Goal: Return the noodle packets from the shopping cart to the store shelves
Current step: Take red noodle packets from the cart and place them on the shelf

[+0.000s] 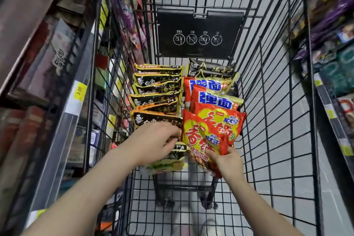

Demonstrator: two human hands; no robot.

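The right hand (pixel 228 159) pinches the lower edge of a glossy red and yellow noodle packet (pixel 201 140), thumb on its crinkled front, lifting it at a tilt over the wire floor of the shopping cart (pixel 268 120); big red characters "香锅" and a blue "BIG 加大装" tag show on its yellow panel. The left hand (pixel 159 142) reaches in beside it, fingers curled down onto a black and yellow noodle packet (pixel 172 157) that lies partly under the palm; whether the fingers actually grip it cannot be told. Just behind the held packet stand more red packets (pixel 216 101), two of them headed "弹面" in white on blue. To their left a row of black and yellow packets (pixel 157 92), printed with pale brush-style characters, leans front to back in the cart. Two darker black packets (pixel 210 70) sit at the far end, below a black plastic flap (pixel 199 34) bearing four round pictograms marked "YES" and "NO", seen upside down. On the left, a store shelf (pixel 57 101) carries a yellow price tag (pixel 79 92) reading "3.00".
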